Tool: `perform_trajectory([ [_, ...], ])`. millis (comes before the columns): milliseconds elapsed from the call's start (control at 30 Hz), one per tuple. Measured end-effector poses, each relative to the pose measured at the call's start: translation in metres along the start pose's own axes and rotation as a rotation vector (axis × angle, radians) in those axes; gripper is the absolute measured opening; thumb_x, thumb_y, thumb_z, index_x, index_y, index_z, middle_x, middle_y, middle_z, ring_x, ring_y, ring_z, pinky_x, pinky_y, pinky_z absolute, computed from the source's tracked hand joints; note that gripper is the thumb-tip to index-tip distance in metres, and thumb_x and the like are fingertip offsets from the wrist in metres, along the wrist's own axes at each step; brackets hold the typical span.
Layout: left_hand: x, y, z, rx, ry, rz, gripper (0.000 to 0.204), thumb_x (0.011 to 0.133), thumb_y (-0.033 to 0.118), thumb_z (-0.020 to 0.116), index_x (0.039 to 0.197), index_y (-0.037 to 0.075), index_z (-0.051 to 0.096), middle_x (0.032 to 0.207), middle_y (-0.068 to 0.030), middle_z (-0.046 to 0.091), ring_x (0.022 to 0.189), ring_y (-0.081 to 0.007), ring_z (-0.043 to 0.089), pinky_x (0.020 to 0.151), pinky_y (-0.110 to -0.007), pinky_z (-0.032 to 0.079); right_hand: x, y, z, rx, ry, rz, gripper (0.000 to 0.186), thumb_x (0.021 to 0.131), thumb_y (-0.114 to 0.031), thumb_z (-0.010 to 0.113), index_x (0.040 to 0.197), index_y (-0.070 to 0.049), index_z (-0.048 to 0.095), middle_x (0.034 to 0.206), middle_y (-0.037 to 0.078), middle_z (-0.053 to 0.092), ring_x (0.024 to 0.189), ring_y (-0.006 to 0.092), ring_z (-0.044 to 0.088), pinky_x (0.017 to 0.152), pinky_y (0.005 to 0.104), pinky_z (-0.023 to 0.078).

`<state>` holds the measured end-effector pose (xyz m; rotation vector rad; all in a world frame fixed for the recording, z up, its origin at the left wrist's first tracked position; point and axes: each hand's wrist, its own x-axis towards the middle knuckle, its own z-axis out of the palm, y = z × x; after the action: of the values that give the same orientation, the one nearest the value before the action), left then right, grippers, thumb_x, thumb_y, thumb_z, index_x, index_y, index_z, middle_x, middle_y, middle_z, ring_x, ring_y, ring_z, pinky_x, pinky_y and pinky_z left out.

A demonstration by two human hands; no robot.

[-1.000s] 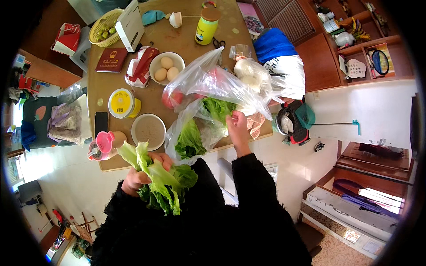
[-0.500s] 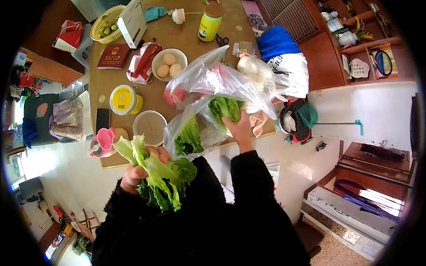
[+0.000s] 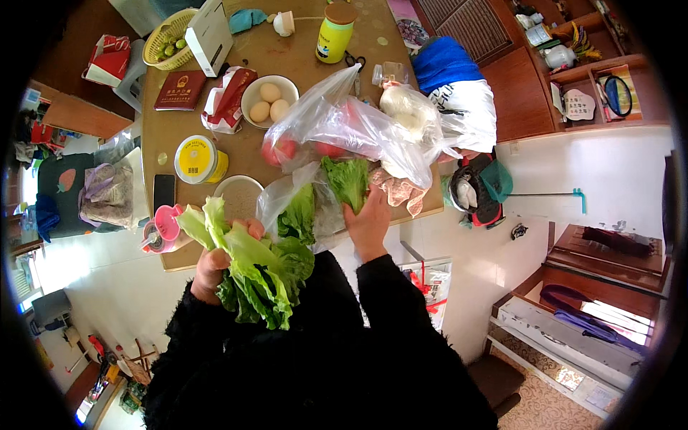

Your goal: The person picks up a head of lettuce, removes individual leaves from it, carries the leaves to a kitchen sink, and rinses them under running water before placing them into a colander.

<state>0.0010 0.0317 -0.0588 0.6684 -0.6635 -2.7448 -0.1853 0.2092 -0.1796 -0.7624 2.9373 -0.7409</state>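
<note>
A crumpled, clear thin plastic bag (image 3: 269,203) lies at the near edge of the brown flat-topped table (image 3: 315,46). To the left of the bag and nearer the person, the left hand (image 3: 213,266) is closed, its fingers curled around a loose bunch of pale-to-dark green, frilly-edged lettuce leaves (image 3: 261,276). The long axis of this bunch runs slantwise: its palest end points away from the person and to the left, while its darker ruffled end points toward the person and to the right, hanging over the person's black fuzzy clothing (image 3: 315,358).

At the right side of the bag, the right hand (image 3: 369,226) pinches the near end of a bright green, crinkled lettuce piece (image 3: 347,179) between thumb and fingers. Its long axis runs roughly straight ahead, with the frilled tip pointing away from the person; whether it lies inside the bag, I cannot tell. Within the bag, a green upright-lying lettuce clump (image 3: 299,213) has its long axis ahead too, leaning slightly right.

Beyond the bag, round red fruits (image 3: 279,149) show through a larger, clear plastic sack (image 3: 358,132). To its right lies a rumpled, pinkish-orange patterned cloth (image 3: 401,192), just beside the right hand.
</note>
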Motion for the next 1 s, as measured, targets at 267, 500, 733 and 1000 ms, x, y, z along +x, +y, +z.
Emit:
perform_trajectory([
  [267,-0.004,-0.001,-0.001,-0.095,0.003,-0.002,0.047,0.062,0.028,0.078,0.094,0.010,0.049,0.102,-0.0044,0.048,0.090,-0.0230,0.056,0.074,-0.037,0.051,0.020,0.028,-0.016,0.143,-0.155,0.040,0.057,0.065,-0.023,0.075,0.110,0.001,0.049,0.096,0.017,0.059,0.087,0.0351,0.059,0.073,0.0391,0.048],
  [500,-0.002,0.003,-0.003,-0.038,-0.020,0.021,0.052,0.062,0.035,0.080,0.094,0.010,0.048,0.103,-0.0040,0.047,0.091,-0.0232,0.056,0.075,-0.039,0.051,0.022,0.076,-0.076,0.735,-0.536,0.347,0.030,0.086,-0.019,0.062,0.106,0.002,0.057,0.101,0.008,0.064,0.089,0.0156,0.063,0.075,0.0271,0.049],
  [733,-0.001,0.003,-0.005,-0.044,-0.010,0.022,0.052,0.061,0.034,0.081,0.094,0.010,0.048,0.101,-0.0040,0.047,0.089,-0.0218,0.055,0.074,-0.037,0.051,0.011,0.055,-0.120,1.935,-0.676,0.912,0.040,0.093,-0.026,0.050,0.128,-0.006,0.046,0.122,0.011,0.055,0.110,0.0260,0.055,0.089,0.0451,0.046],
  [1000,-0.001,0.001,-0.005,-0.034,-0.072,0.000,0.049,0.064,0.034,0.078,0.096,0.012,0.049,0.100,-0.0016,0.047,0.094,-0.0241,0.053,0.078,-0.040,0.049,-0.023,-0.025,-0.034,1.670,-0.203,0.533,0.047,0.085,-0.006,0.063,0.126,-0.005,0.040,0.117,0.005,0.051,0.110,0.0172,0.050,0.095,0.0308,0.041],
])
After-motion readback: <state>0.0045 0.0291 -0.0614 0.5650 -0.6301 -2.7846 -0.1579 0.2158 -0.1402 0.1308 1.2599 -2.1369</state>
